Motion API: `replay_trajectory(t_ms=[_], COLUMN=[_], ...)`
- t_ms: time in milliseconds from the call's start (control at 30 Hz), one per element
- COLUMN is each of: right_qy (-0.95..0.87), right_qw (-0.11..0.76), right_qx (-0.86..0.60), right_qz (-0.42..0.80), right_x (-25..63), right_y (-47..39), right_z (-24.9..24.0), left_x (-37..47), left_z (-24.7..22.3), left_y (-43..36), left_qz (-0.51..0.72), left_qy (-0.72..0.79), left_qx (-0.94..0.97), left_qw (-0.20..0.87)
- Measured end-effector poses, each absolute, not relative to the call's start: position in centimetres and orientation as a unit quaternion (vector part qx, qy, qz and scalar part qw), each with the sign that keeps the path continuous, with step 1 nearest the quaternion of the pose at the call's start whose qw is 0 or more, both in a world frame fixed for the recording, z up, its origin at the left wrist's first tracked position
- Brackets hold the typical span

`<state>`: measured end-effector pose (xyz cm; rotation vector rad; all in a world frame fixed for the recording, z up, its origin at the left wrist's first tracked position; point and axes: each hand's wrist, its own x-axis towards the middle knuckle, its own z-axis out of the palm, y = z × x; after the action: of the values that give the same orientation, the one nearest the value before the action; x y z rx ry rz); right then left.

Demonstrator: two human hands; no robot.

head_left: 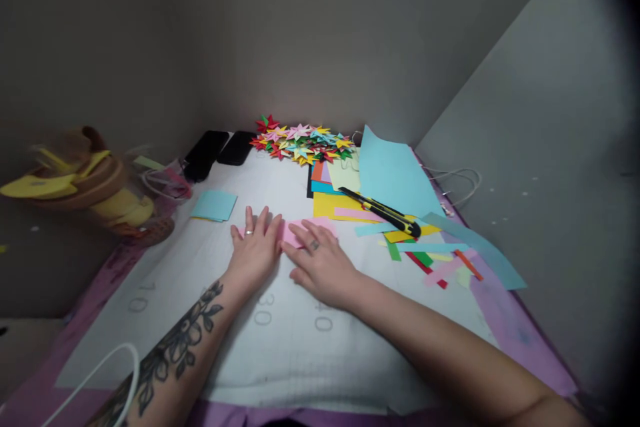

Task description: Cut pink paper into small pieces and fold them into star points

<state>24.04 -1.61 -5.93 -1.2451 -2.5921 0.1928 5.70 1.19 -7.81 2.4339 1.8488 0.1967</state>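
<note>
pink rectangular paper [287,233], one piece, flat on the white number-printed sheet [175,293], beneath the left hand [254,250], fingers spread, and the right hand [325,267], fingers slightly parted. beyond: two black rectangular slabs [237,149], one light-blue square paper stack [215,205], one yellow-and-black plastic cutter [383,211].

A white sheet [170,267] covers most of the purple table [530,333]. On it I see paper stars [300,140], a blue stack [215,205], pink paper [289,233] and loose strips [435,248]. Dark phones [237,148] lie towards the back.
</note>
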Motion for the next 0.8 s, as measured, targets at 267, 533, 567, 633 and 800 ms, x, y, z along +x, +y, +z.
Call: replay_trajectory(t_ms=[267, 533, 567, 633, 800], right_qy=[-0.829, -0.786, -0.785, -0.782, -0.773], right_qw=[0.066, 0.085, 0.088, 0.094, 0.086], right_qx=[-0.551, -0.612, -0.612, -0.615, -0.627], right_qz=[0.075, 0.036, 0.035, 0.033, 0.041], right_x=[26.3, 28.3, 28.2, 28.1, 27.6], right_y=[-3.2, -4.5, -4.5, -4.5, -4.4], right_z=[-6.7, -7.4, -7.5, -7.5, -7.0], left_x=[5.4, 5.4, 5.1, 4.1, 0.4], left_z=[-7.9, -6.5, -6.4, -6.4, -7.5], left_y=[1.2, 0.3, -0.1, -1.0, -3.7], left_qz=[0.070, 0.116, 0.113, 0.096, 0.076], left_qy=[0.606, 0.531, 0.487, 0.426, 0.522], left_qx=[0.791, 0.839, 0.865, 0.895, 0.848], left_qw=[0.043, 0.021, 0.038, 0.087, 0.053])
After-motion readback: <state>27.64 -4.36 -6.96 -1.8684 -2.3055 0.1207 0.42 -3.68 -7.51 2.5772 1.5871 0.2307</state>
